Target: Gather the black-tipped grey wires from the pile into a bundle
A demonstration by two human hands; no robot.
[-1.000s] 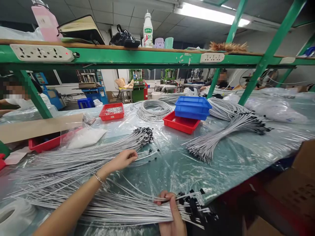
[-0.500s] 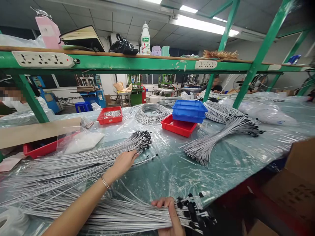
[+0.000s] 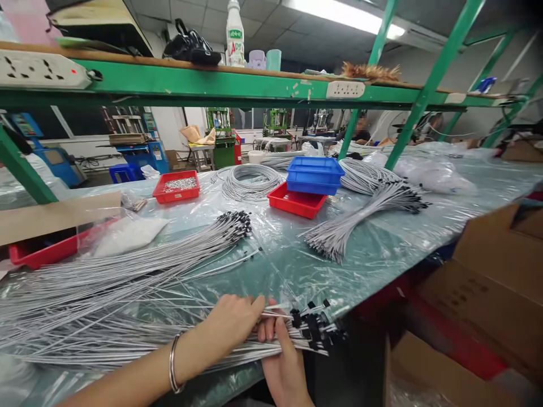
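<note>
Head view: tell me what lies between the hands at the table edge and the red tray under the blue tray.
In the head view, between the hands and the red tray lies only clear plastic sheeting over the table, crossed by a few loose grey wires.

Grey-white cables with black end caps, bundle [image 3: 127,339] at lower centre of the frame, under the left hand [image 3: 231,325] and right hand [image 3: 284,362]; silver bangle [image 3: 173,370] on the left wrist. Second grey cable pile [image 3: 169,260] with black tips, centre left. Third grey bundle [image 3: 360,217], black ends, centre right. Table cover [image 3: 382,254] pale teal-green under clear glossy plastic film. Blue tray [image 3: 314,174] on red tray [image 3: 294,202], centre. Another red tray [image 3: 176,186] holding silvery small parts, upper centre left. Shelf frame [image 3: 212,87] green, chipped paint. White power strip [image 3: 40,70], red light, upper left. White bottle [image 3: 235,34], red and green label. Brown cardboard box [image 3: 487,294], lower right.
</note>
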